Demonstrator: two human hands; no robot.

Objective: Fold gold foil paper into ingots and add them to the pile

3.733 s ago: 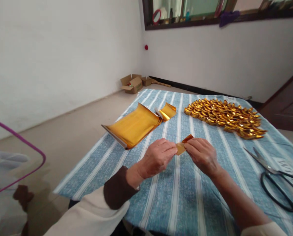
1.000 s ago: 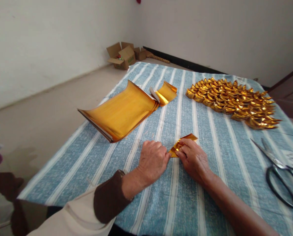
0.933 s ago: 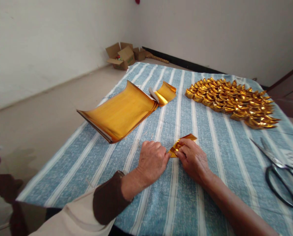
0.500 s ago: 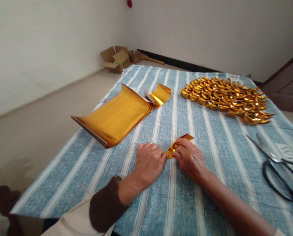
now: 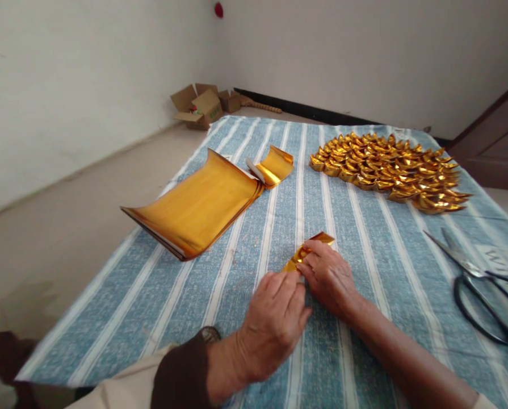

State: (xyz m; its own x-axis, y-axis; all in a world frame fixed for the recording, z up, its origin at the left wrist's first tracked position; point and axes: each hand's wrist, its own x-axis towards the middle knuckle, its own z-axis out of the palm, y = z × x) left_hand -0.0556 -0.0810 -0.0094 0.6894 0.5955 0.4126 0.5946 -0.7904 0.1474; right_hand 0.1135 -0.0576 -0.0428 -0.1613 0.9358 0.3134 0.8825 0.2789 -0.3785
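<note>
A: Where's the piece being handled?
B: Gold foil piece [image 5: 298, 259], narrow, slanted, on the near middle of the striped, cloth-covered bench [image 5: 121, 307]. Far end sticks out past the right hand [image 5: 328, 275].
A: Fingers?
B: Right: bent, thumb and fingertips pinching the foil. Left hand [image 5: 277, 321]: fingers curled at the near end, touching it; gripping or just pressing, can't tell.
A: Anything in the way?
B: Left hand itself, it covers the foil's near end. Right fingers hide part of the middle.
A: Around it?
B: Large gold sheet stack [image 5: 198, 204] beyond and to the left, edges curling up. Small gold stack [image 5: 275, 166] right at its far corner, also curled. Both apart from the hands.
A: Right side?
B: Folded gold pieces [image 5: 385, 170], packed in rows, far right. Nearer, scissors [image 5: 470, 271], blades pointing away, black handles toward the viewer, clear of the right forearm [image 5: 401, 346]. White lettered patch [image 5: 494, 257] next to them, partly readable.
A: Background?
B: Cardboard box [image 5: 202, 109], flaps up, on the floor past the bench, smaller box [image 5: 229, 101] beside it. Red object [image 5: 218, 9] on the wall, too small to identify.
</note>
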